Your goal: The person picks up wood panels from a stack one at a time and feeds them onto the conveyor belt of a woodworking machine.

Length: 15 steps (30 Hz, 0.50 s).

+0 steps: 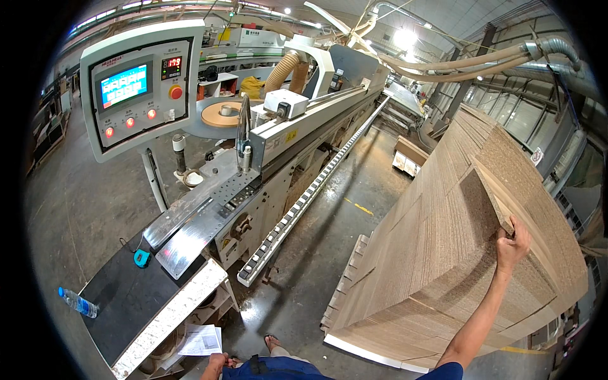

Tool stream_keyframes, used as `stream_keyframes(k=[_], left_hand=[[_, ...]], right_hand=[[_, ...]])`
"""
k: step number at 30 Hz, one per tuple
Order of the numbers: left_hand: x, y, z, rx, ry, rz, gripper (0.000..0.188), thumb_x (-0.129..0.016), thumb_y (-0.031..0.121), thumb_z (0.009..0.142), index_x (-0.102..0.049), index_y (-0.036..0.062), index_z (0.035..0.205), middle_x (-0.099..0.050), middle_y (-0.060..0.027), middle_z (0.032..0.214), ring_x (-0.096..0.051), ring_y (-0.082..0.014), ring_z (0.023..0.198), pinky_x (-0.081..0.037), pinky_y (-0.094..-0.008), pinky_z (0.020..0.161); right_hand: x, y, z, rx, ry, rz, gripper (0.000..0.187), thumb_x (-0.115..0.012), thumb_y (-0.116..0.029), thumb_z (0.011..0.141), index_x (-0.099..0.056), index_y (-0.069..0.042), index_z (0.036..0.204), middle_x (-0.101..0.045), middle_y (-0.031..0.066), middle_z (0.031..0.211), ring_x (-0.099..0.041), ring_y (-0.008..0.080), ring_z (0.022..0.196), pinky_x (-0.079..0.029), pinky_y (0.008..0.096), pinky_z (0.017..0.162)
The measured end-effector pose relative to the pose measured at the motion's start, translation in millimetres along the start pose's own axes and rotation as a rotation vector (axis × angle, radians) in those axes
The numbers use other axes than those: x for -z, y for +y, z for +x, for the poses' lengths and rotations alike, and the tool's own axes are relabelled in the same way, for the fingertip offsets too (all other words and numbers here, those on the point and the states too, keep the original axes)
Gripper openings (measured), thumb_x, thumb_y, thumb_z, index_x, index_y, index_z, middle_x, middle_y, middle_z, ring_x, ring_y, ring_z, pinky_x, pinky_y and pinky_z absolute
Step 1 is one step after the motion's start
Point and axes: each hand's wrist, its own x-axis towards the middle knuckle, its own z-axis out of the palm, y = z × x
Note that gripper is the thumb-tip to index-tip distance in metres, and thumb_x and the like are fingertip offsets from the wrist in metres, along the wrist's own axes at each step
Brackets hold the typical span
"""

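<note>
My right hand is closed round the near corner of a particleboard panel, at the right. That panel is lifted at an angle off a tall stack of similar boards. Low in the middle, close to my body, my left hand has its fingers curled in. What it holds, if anything, I cannot make out. Just beyond it are printed sheets of paper, below the end of a black-topped table.
A long edge-banding machine runs away ahead, with a roller rail along its side. Its control panel stands at the left. A teal tape measure and a water bottle lie on the black table.
</note>
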Motion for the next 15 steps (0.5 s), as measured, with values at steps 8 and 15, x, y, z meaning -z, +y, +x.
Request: stream_keyframes(k=[8, 15], left_hand=[[-3.5, -0.5, 5.8, -0.01, 0.0, 0.086, 0.018, -0.046, 0.008, 0.089, -0.049, -0.0048, 0.077, -0.057, -0.0161, 0.063, -0.059, -0.0261, 0.052, -0.051, -0.0384, 0.045], [-1.5, -1.0, 8.3, -0.007, -0.011, 0.111, 0.018, -0.045, 0.007, 0.089, -0.049, -0.0052, 0.077, -0.057, -0.0164, 0.063, -0.059, -0.0257, 0.053, -0.051, -0.0387, 0.045]], right_hand=[[0.9, 0.0, -1.3, 0.008, -0.004, 0.002, 0.043, -0.063, 0.002, 0.055, -0.064, -0.011, 0.097, -0.066, 0.0038, 0.1, -0.061, 0.0217, 0.093, -0.043, 0.031, 0.079], [-0.5, -0.3, -0.1, 0.006, 0.012, 0.04, 0.042, -0.063, 0.002, 0.056, -0.064, -0.011, 0.096, -0.066, 0.0038, 0.099, -0.061, 0.0221, 0.093, -0.043, 0.0318, 0.079]])
